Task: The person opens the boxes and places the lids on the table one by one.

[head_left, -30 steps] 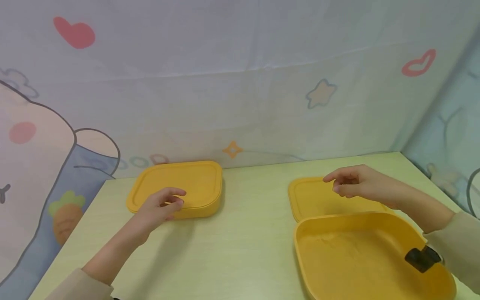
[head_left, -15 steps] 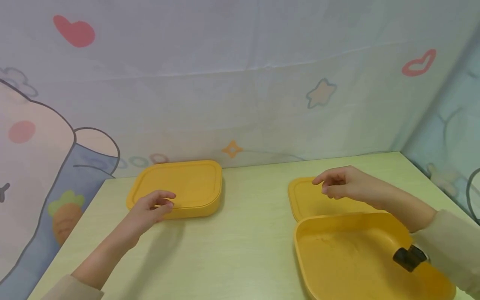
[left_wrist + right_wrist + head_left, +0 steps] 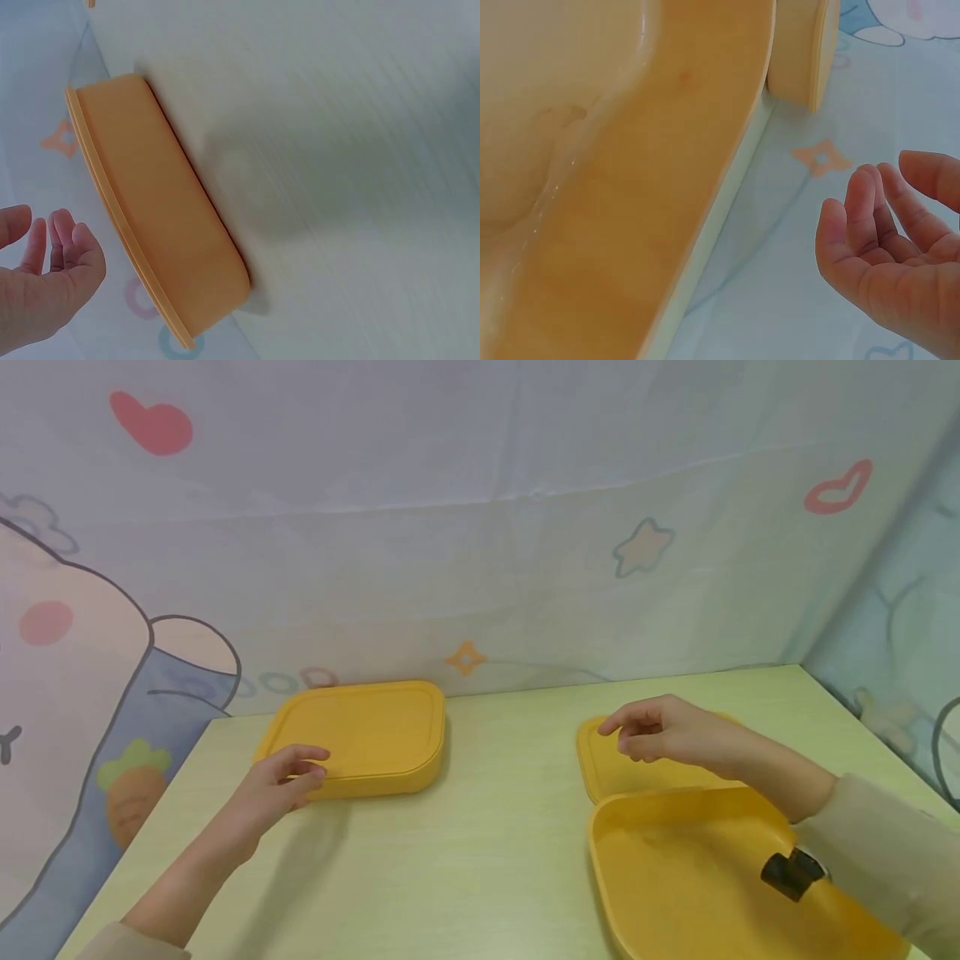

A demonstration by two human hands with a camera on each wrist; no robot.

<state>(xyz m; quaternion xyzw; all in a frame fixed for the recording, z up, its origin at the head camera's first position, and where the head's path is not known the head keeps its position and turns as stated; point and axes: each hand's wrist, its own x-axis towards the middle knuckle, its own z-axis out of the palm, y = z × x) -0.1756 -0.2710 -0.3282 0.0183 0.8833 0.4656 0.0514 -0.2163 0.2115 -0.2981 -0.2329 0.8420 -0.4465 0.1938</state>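
Observation:
At the back left of the table stands a yellow lidded box, its side wall turned to the left wrist camera. My left hand hovers by its front left corner, fingers loosely curled around nothing. On the right, a large yellow open container shows a bare floor inside. A flat yellow lid lies behind it, partly covered by my right hand in the head view. That hand hangs in the air with relaxed, bent fingers and holds nothing.
The pale wooden table runs back to a printed cloth wall, with another cloth on the right side. A black wrist device on the right sleeve overlaps the open container in the head view.
Both hands have drifted left, the left one also slightly down toward me. Their loose finger pose stays the same, and the box, lid and open container have not moved.

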